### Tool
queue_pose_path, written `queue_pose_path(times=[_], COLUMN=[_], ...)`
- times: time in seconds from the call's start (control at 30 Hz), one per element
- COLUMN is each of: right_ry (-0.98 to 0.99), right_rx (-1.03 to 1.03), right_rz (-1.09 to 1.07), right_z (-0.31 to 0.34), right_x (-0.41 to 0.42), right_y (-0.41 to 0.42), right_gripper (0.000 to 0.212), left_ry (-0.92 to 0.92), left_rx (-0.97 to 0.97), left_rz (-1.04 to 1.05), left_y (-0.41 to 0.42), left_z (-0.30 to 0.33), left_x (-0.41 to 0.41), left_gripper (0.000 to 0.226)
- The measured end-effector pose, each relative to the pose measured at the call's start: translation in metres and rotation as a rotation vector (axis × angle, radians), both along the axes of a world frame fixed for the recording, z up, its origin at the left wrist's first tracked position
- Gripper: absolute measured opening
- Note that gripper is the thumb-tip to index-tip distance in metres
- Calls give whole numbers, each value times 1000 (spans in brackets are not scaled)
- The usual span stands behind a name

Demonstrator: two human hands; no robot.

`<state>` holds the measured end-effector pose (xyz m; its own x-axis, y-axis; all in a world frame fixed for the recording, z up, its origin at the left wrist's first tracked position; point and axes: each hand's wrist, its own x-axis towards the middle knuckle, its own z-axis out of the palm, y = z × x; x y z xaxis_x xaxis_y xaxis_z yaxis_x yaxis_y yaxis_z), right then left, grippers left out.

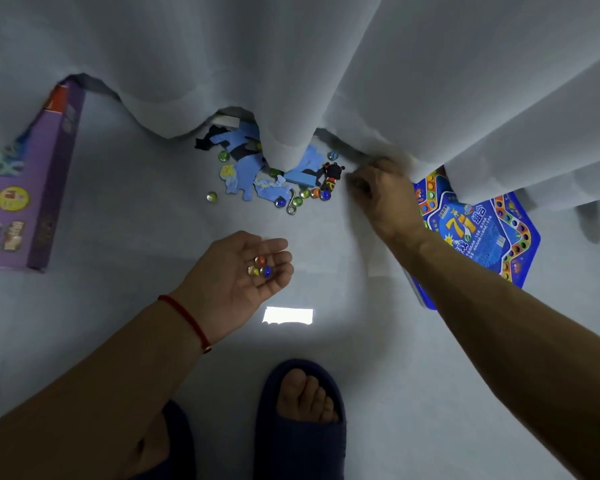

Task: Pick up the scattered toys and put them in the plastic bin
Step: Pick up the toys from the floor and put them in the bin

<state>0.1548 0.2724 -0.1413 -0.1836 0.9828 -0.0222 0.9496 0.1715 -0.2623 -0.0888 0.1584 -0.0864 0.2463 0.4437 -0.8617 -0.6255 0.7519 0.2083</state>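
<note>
**Inspector A:** Head view, the only one. The left hand (238, 268) lies palm up, fingers loosely spread, cradling three small glass marbles (260, 267), orange, yellow and blue. Nothing pins them; a tilt of the palm would roll them off onto the pale floor (118, 209).

**Inspector B:** And the right hand (378, 192)?

**Inspector A:** Fingers curled down at the hem of the white curtain (291, 81), beside the black and red toy figure (331, 176). Whether it pinches anything cannot be told.

**Inspector B:** The remaining toys?

**Inspector A:** Loose coloured marbles (312, 195) and blue foam puzzle pieces (246, 168) lie scattered at the hem, some partly under it. The fabric could hide pieces, or a brush could send marbles rolling behind it. The plastic bin is not in view, so the carry is of unknown length.
</note>
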Motion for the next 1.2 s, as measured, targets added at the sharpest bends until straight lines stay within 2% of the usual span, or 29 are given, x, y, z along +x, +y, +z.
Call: queue_pose_path(times=[0.1,0.17,0.23,0.3,0.37,0.43,0.53,0.7,0.77,0.83,0.93,1.0,1.03,1.1,1.13,1.2], right_ry=[61,209,378,422,413,313,20,-188,-183,-123,179,411,464,434,422,398], right_rx=[-42,-79,-180,-258,-192,-42,77,-29,-53,-43,8,-92,-172,-253,-225,-104], right_rz=[-74,-57,116,325,322,149,-27,-33,-55,-133,-176,-71,27,203,214,105], right_z=[13,36,67,87,85,63,33,12,11,17,47,72,83,94,94,79], right_x=[-1,-18,-47,-69,-73,-59,-29,-14,-12,-12,-31,-54,-64,-79,-81,-77], right_y=[-1,-16,-41,-61,-60,-36,8,44,46,44,19,-11,-27,-52,-55,-42], right_gripper=[13,10,11,17,17,17,32,24,23,21,16,11,10,9,12,16], left_ry=[-11,-28,-40,-77,-97,-54,-31,-32,-36,-41,-73,-105,-137,-221,-235,-183], left_rx=[-1,5,20,61,61,35,26,25,27,25,34,45,52,87,98,76], left_rz=[18,14,25,44,67,88,89,73,65,67,69,72,80,96,108,150], left_y=[2,5,7,9,12,12,10,8,7,7,10,12,13,15,15,16], left_z=[0,0,2,5,8,7,3,0,1,0,2,3,4,8,10,9], left_x=[1,3,7,10,12,10,3,-1,-1,-1,0,2,3,4,4,4], left_gripper=[35,37,38,35,34,35,31,30,30,31,34,37,39,41,41,39])
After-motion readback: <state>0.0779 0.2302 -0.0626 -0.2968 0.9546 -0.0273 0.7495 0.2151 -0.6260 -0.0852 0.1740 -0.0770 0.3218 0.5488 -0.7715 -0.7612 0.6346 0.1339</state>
